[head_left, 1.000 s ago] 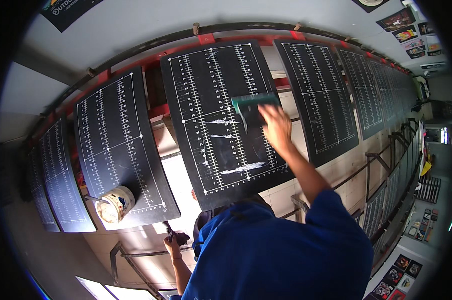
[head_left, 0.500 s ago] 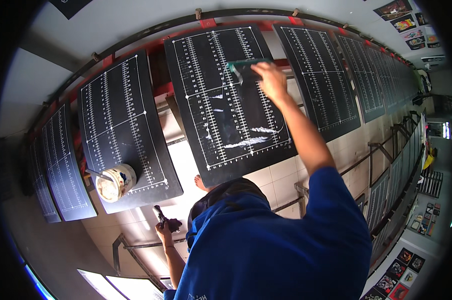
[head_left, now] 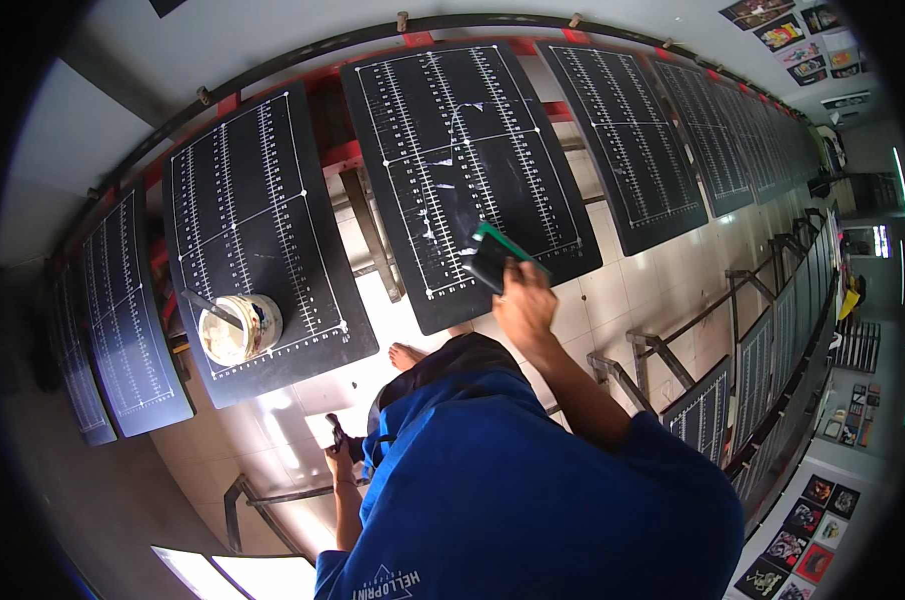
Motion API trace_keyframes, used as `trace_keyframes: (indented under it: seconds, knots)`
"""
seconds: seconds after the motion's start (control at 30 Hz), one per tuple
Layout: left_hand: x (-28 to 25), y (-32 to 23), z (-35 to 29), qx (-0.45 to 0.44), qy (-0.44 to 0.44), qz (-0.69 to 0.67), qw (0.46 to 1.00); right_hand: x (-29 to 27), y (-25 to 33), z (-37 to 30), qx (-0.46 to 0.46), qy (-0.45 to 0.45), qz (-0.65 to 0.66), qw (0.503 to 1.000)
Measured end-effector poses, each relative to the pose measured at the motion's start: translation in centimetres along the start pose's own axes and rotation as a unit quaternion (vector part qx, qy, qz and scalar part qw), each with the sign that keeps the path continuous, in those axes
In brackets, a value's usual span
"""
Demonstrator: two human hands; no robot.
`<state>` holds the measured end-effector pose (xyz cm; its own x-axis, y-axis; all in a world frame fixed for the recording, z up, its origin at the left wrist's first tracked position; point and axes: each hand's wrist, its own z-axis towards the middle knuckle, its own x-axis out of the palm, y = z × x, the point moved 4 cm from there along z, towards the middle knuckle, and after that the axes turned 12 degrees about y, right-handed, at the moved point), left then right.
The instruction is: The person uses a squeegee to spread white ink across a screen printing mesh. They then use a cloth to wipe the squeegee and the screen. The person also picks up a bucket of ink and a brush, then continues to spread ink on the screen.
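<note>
My right hand (head_left: 526, 305) grips a green-edged squeegee (head_left: 497, 256) and presses it on the near end of the middle black board (head_left: 453, 130), which is printed with white ruler lines. Thin white smears lie across this board's surface. My left hand (head_left: 339, 462) hangs low beside my blue shirt, closed around a small dark object (head_left: 333, 432) that I cannot make out. A bare foot (head_left: 409, 354) shows on the tiled floor below the board.
On the left black board (head_left: 263, 180) stands a white tub of pale paste (head_left: 239, 328) with a stick in it. More marked boards (head_left: 628, 130) run along a red rail to both sides. Metal frames (head_left: 663, 345) stand at the right.
My right hand has dragged the squeegee from the far end of the middle board down to its near edge. The thick white streaks have been spread thin. My left hand has dropped lower.
</note>
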<state>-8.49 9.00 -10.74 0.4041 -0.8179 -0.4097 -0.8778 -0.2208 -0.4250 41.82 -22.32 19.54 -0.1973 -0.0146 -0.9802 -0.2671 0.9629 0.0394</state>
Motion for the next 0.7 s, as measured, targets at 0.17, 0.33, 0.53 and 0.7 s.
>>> trace_keyframes:
  seconds: [0.17,0.33,0.53,0.7]
  knots:
    - [-2.7,-5.3,3.1,0.099,-0.031,-0.043,0.994,-4.2,-0.2,3.4,0.02,0.061,0.023,0.998]
    - [-4.3,-9.3,1.7,0.115,0.001,-0.091,0.989,-3.3,-11.8,4.6,-0.018,-0.105,0.014,0.994]
    - [-4.7,-0.1,1.8,0.078,-0.031,-0.059,0.995,1.6,-4.9,-6.3,-0.057,-0.094,0.061,0.992]
    - [-4.1,1.7,2.6,0.046,-0.007,-0.044,0.998,-3.2,-4.1,-1.0,-0.055,-0.075,0.089,0.992]
